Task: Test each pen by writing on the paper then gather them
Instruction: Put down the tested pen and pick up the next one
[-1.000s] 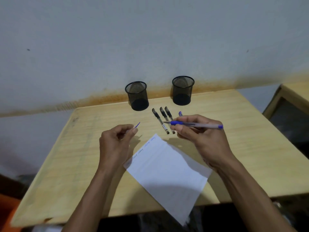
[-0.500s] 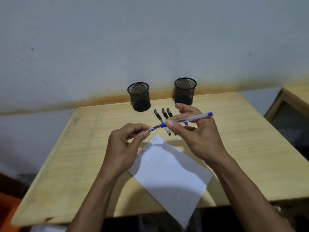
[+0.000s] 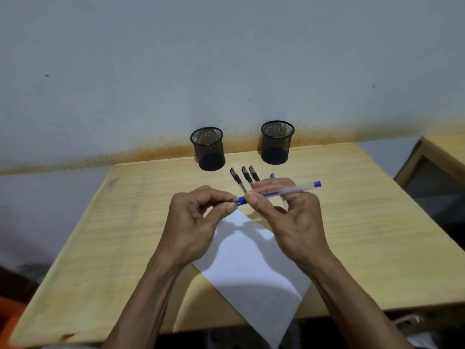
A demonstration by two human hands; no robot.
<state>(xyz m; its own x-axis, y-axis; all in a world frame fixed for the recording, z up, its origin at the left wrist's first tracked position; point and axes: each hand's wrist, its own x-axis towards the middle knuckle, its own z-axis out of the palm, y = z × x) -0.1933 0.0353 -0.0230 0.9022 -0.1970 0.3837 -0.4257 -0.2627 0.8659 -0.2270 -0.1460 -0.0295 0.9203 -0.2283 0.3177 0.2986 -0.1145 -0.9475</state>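
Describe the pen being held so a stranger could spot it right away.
Above the white paper on the wooden table, both hands meet. The pen spans them, clear-barrelled with blue ends. The black pens lie untouched on the table behind.

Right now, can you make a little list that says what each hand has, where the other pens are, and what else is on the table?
left hand: fingertips pinched on the capped end of the blue pen
right hand: grips the blue pen's barrel, held above the paper
black pens: three, lying side by side on the wooden table, behind the hands
another blue pen: only its tip shows behind the right hand
paper: white sheet, one corner hanging over the table's near edge
mesh pen cups: two, black, look empty, near the wall
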